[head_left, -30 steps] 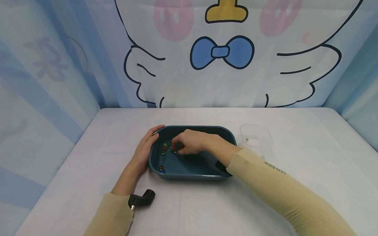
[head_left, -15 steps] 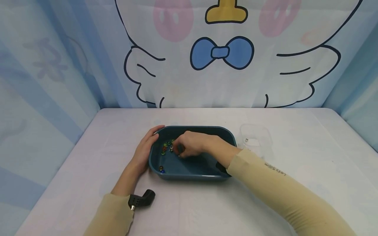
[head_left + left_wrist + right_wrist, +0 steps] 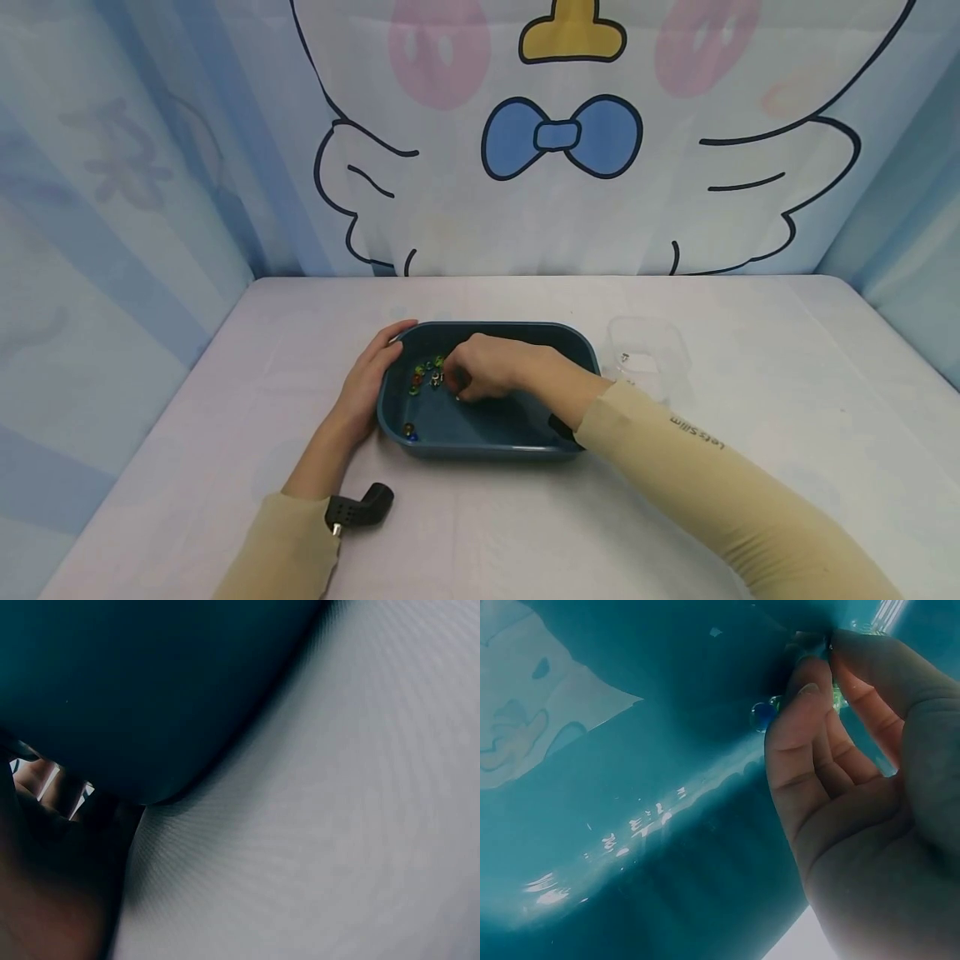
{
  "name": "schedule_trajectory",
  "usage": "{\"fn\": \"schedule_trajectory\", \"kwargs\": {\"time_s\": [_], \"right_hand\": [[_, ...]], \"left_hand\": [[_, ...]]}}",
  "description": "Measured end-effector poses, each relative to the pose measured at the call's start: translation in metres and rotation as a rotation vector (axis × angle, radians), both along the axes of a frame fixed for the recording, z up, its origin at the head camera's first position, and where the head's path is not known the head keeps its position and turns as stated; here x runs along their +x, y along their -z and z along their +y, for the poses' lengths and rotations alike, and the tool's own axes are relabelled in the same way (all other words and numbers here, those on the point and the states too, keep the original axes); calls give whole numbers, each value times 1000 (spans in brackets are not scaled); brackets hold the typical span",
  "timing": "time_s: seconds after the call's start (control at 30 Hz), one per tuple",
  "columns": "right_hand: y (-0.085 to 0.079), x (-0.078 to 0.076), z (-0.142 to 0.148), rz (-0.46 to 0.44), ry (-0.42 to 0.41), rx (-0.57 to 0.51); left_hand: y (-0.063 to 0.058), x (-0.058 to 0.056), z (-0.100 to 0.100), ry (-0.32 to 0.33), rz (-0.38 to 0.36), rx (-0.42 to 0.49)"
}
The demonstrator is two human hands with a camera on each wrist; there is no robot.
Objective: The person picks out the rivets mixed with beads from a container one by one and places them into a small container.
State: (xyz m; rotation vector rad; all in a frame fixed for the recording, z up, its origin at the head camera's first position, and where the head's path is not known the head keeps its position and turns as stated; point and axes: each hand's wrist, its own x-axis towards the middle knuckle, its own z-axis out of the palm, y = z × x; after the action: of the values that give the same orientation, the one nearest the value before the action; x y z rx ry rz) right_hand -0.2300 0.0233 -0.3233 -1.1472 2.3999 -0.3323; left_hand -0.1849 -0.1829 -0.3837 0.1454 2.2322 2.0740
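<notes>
A dark teal plastic tray (image 3: 487, 452) stands on the table. My left hand (image 3: 367, 379) grips its left end, thumb at the rim and fingers along the outside; the left wrist view shows the tray's outer wall close up. Inside, several glass marbles (image 3: 417, 380) in green, orange and clear lie toward the left, with an amber and a blue marble (image 3: 410, 432) at the near-left corner. My right hand (image 3: 487, 367) reaches in from the right, fingers curled, thumb and index pinching a small pale marble, mostly hidden. A blue marble (image 3: 763, 715) shows beyond the thumb in the right wrist view.
A clear plastic box (image 3: 648, 346) with a few small shiny pieces stands right of the tray, partly behind the right forearm. A white cloth covers the table (image 3: 480, 533). A printed curtain (image 3: 555, 208) hangs behind it.
My right hand has shifted slightly right, away from the marbles on the left, and more of them now show beside its fingers. The left hand and tray stay put.
</notes>
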Motion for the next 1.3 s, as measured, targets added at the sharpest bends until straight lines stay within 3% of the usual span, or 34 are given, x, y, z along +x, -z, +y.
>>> {"fn": "schedule_trajectory", "kwargs": {"time_s": [0.6, 1.3], "right_hand": [[-2, -1, 1, 32, -32, -12], [-4, -3, 3, 78, 56, -52]], "left_hand": [[0, 1, 0, -11, -4, -16], [-1, 0, 1, -24, -1, -37]]}}
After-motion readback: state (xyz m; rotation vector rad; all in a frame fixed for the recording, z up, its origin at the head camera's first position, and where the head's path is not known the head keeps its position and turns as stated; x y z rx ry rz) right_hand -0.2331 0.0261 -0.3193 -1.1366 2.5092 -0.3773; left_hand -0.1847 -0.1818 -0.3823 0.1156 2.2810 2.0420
